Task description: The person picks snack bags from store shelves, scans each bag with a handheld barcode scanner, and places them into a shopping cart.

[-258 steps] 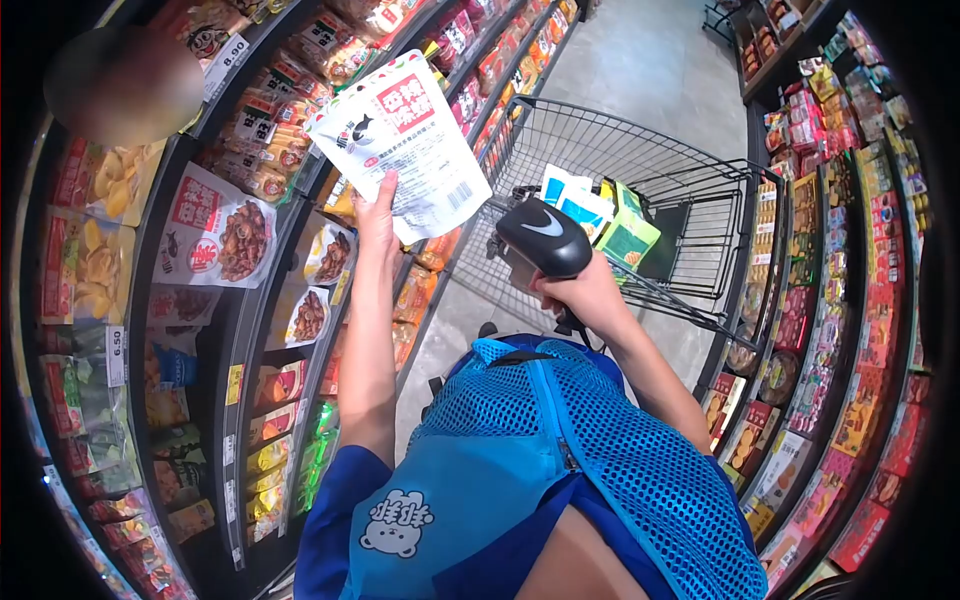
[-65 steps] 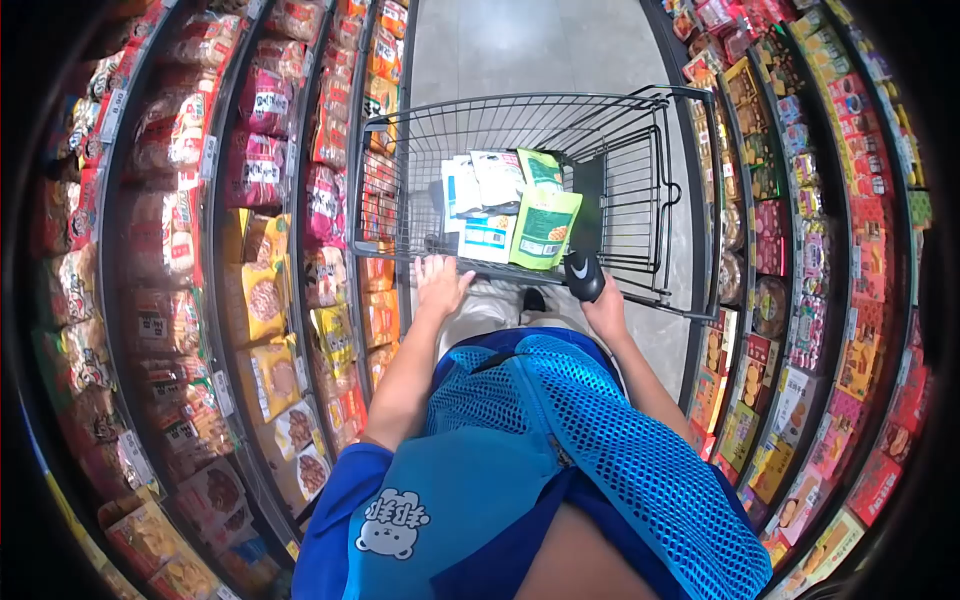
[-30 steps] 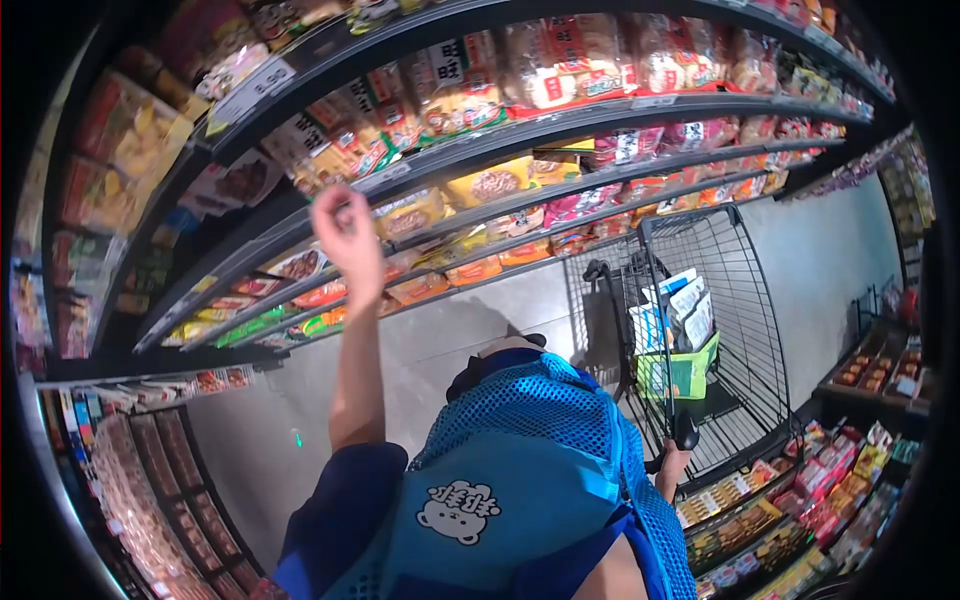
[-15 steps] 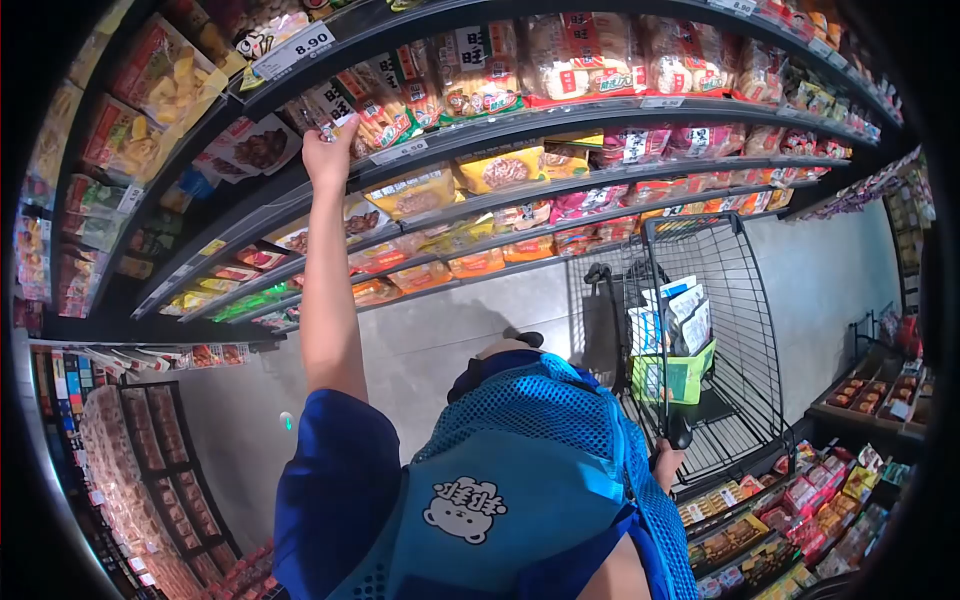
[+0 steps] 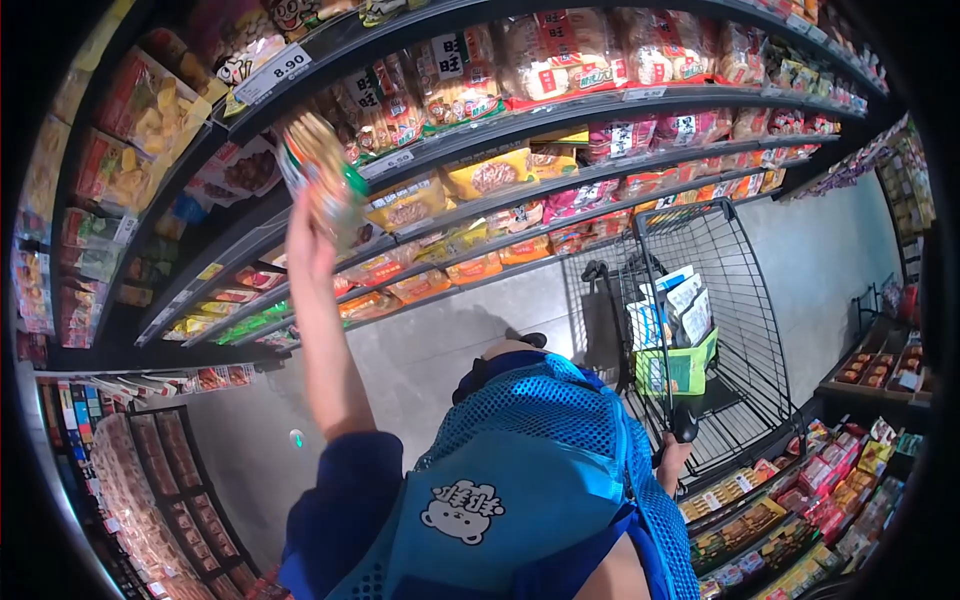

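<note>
I see the left hand point(image 5: 312, 238) now holding a snack packet point(image 5: 318, 160) out from the shelf point(image 5: 490, 130), grip pinching it; right hand point(image 5: 673, 462) beside cart point(image 5: 732, 210), closure unclear.

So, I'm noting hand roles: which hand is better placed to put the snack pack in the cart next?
Probably the left hand: it grips the snack pack, while the right hand, down by the cart, appears occupied with the black scanner.
</note>
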Tool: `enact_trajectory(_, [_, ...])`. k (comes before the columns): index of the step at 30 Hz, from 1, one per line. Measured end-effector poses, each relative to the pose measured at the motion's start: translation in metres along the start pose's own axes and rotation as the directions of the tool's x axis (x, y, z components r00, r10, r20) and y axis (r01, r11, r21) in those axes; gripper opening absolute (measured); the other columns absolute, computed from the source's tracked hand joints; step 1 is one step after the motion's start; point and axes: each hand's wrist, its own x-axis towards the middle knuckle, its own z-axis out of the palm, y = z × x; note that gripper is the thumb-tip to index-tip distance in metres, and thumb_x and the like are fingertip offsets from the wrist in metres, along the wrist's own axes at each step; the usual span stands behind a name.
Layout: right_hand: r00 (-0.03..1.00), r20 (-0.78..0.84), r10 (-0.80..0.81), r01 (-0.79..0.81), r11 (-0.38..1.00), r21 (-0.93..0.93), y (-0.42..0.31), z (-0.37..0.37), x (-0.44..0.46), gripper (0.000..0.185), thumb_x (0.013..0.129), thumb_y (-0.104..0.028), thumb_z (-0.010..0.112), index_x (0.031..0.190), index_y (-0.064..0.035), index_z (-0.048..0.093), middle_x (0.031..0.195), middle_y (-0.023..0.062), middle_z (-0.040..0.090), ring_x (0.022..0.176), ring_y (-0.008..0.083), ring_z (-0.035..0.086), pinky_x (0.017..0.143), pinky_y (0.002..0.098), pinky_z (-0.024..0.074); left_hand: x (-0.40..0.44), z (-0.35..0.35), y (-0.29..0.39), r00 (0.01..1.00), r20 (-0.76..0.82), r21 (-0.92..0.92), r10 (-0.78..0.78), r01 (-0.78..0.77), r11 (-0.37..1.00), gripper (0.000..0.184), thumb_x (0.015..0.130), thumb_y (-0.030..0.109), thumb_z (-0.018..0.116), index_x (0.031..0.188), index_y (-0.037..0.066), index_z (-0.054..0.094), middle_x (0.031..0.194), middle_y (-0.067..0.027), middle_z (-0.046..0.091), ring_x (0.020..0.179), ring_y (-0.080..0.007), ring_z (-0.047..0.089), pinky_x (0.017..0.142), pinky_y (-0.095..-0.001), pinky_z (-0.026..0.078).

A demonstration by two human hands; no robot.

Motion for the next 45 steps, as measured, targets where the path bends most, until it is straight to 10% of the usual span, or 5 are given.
enact_trajectory(13, [0.981,-0.089,-0.175,0.185,0.974,0.13,-0.105,0.024,-0.079,0.041,0.076,0.001,0.066,0.116,0.0049,0.062,0.106,0.0103,0.067,0.094,0.0182,0.063,0.086,0.0296,0.0467,-0.117,0.144,-0.237,0.583,0.435,0.013,-0.686,0.758,0.652,0.055,0.101,0.049,0.039,0.135,0.007,0.049,0.128,-0.009,0.06,0.113,-0.0197,0.06,0.097,-0.0365,0.048])
enact_trajectory(27, [0.91,0.129,-0.394,0.324,0.87,0.372,-0.259,0.083,-0.171,0.044,0.072,-0.007,0.082,0.111,0.0021,0.064,0.105,0.0094,0.07,0.095,0.0134,0.064,0.087,0.0305,0.05,-0.183,0.194,-0.289,0.597,0.663,0.57,-0.452,-0.012,0.821,0.024,0.095,-0.002,0.049,0.119,0.002,0.053,0.106,-0.0026,0.06,0.098,-0.0107,0.056,0.081,-0.0235,0.047])
enact_trajectory(30, [0.891,0.045,-0.452,0.432,0.874,0.224,-0.261,0.089,-0.167,0.054,0.071,-0.014,0.084,0.117,0.0003,0.06,0.106,0.0083,0.069,0.095,0.0147,0.063,0.087,0.0314,0.0504,-0.173,0.19,-0.268,0.348,0.482,0.377,-0.804,0.746,0.549,0.043,0.091,0.025,0.067,0.122,0.0,0.051,0.104,-0.0041,0.062,0.091,-0.0103,0.059,0.081,-0.0248,0.048])
enact_trajectory(34, [0.835,0.111,-0.539,0.525,0.841,0.134,-0.274,0.09,-0.17,0.063,0.073,-0.019,0.08,0.128,-0.0001,0.054,0.124,0.014,0.061,0.114,0.0233,0.059,0.098,0.0349,0.0459,-0.192,0.213,-0.254,0.519,0.581,0.546,-0.627,0.323,0.773,0.057,0.085,0.021,0.074,0.128,0.0,0.043,0.108,-0.0059,0.061,0.094,-0.0121,0.06,0.083,-0.0266,0.049])
enact_trajectory(45, [0.938,-0.152,-0.31,0.345,0.872,0.348,-0.201,0.061,-0.114,0.027,0.074,0.002,0.072,0.1,0.0011,0.066,0.09,0.0057,0.071,0.08,0.011,0.064,0.075,0.0274,0.0503,-0.133,0.207,-0.295,0.534,0.462,0.321,-0.709,0.644,0.694,0.04,0.1,0.013,0.045,0.139,0.001,0.041,0.133,-0.0116,0.053,0.123,-0.0208,0.052,0.103,-0.036,0.042])
